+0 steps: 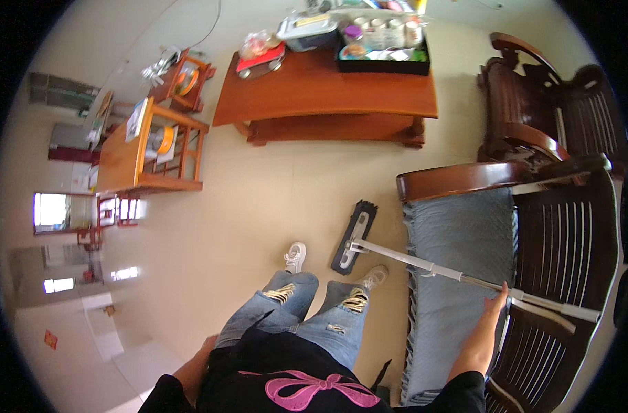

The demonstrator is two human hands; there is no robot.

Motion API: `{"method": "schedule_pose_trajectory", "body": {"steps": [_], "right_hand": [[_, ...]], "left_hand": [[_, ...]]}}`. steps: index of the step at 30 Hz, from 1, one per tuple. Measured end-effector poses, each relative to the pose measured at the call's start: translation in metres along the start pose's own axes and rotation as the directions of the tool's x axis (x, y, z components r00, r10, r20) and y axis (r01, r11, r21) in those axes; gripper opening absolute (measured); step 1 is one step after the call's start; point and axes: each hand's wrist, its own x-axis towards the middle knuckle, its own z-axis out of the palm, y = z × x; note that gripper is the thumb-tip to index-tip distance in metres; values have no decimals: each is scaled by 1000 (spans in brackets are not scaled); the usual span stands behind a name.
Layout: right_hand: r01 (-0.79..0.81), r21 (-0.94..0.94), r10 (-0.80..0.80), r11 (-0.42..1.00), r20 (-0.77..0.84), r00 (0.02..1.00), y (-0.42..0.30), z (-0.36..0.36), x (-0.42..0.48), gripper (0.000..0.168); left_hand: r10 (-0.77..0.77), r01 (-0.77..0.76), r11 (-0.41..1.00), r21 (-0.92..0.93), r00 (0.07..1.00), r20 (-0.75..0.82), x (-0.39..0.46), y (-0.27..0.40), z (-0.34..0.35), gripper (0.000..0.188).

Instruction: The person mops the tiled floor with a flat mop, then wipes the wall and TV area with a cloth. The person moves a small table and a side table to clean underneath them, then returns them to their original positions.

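My right hand (496,301) grips the handle of a flat floor mop (396,254), its arm stretched out to the right. The pole, white with a bare metal stretch, slants across a wooden bench (555,248) with a blue-grey fringed seat cover (461,232). At the pole's other end, the dark mop head (354,237) with its grey plate rests on the tiled floor just ahead of my right shoe. My left hand (210,342) hangs by my left hip, mostly hidden, so its fingers cannot be made out.
Ahead stands a wooden coffee table (324,98) bearing a black tray (383,66) of bottles, a lidded plastic box (308,33) and a red item (261,58). To the left are a wooden side table (123,160) and a smaller stool (190,82). A dark carved armchair (525,98) stands at far right.
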Motion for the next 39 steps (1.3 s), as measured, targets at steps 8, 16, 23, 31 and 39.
{"method": "schedule_pose_trajectory", "body": {"steps": [8, 16, 23, 31, 39], "right_hand": [[9, 247, -16, 969, 24, 1000, 11, 1, 106, 35], [216, 299, -354, 930, 557, 752, -11, 102, -160, 23], [561, 344, -611, 753, 683, 401, 78, 279, -463, 18], [504, 461, -543, 731, 839, 20, 128, 395, -744, 19], [399, 499, -510, 769, 855, -87, 166, 488, -891, 27]], "left_hand": [[-99, 97, 995, -29, 993, -62, -40, 10, 14, 28], [-125, 128, 986, -103, 992, 35, -48, -24, 89, 29], [-133, 182, 877, -445, 981, 140, 21, -39, 53, 29], [-302, -89, 415, -905, 925, -229, 155, -130, -97, 30], [573, 152, -507, -848, 794, -201, 188, -78, -405, 70]]}}
